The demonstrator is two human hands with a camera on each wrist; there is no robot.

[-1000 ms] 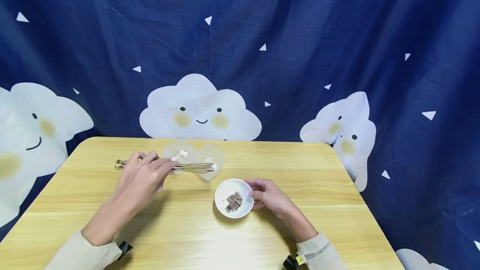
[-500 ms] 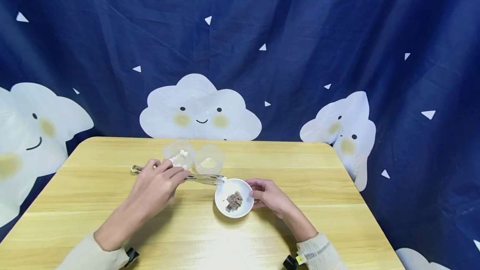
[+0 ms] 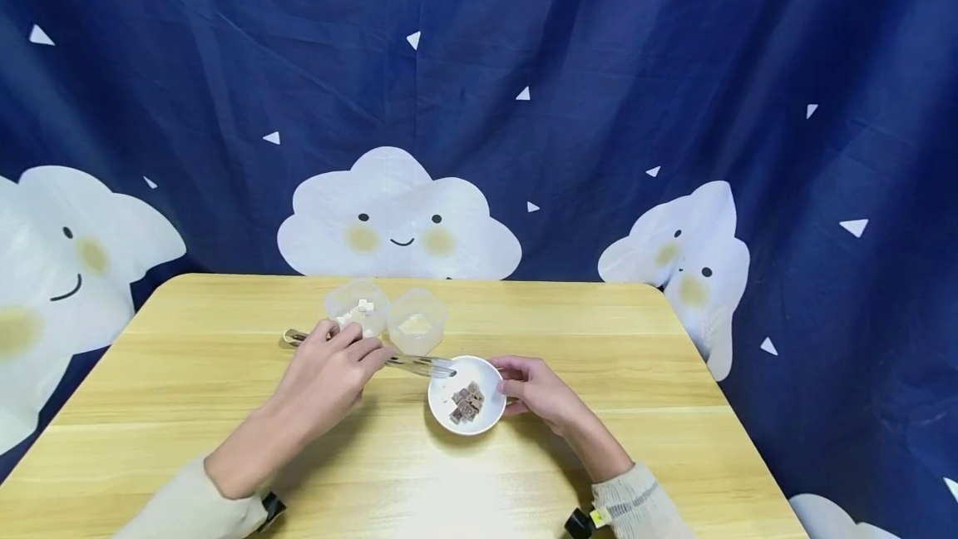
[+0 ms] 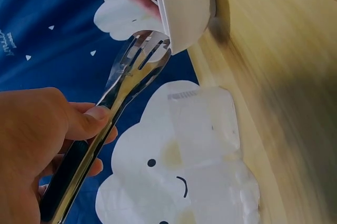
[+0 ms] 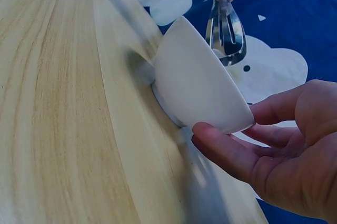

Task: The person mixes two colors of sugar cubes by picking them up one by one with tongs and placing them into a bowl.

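My left hand [image 3: 329, 377] grips a pair of metal tongs [image 3: 422, 366] near their middle. The slotted tips hang over the left rim of a white bowl [image 3: 440, 418]. Inside the bowl lie several brown cubes [image 3: 467, 403] and some small white pieces [image 3: 449, 403] at their left. With thumb and fingers, my right hand [image 3: 535, 389] holds the bowl's right rim. In the right wrist view the bowl [image 5: 197, 82] stands on the table, and the tong tips [image 5: 231, 50] reach just past its rim. Whether anything sits between the tips is hard to tell.
Two clear plastic containers [image 3: 417, 323] stand side by side behind the tongs. White cubes [image 3: 365, 306] lie in the left one, partly hidden by my left hand. Beyond the wooden table [image 3: 569, 314] hangs a dark blue curtain [image 3: 479, 65] printed with clouds.
My left hand has carried the tongs from over the right plastic container rightward and nearer, to the bowl, with a white cube at their tips midway. My right hand and the bowl have stayed put.
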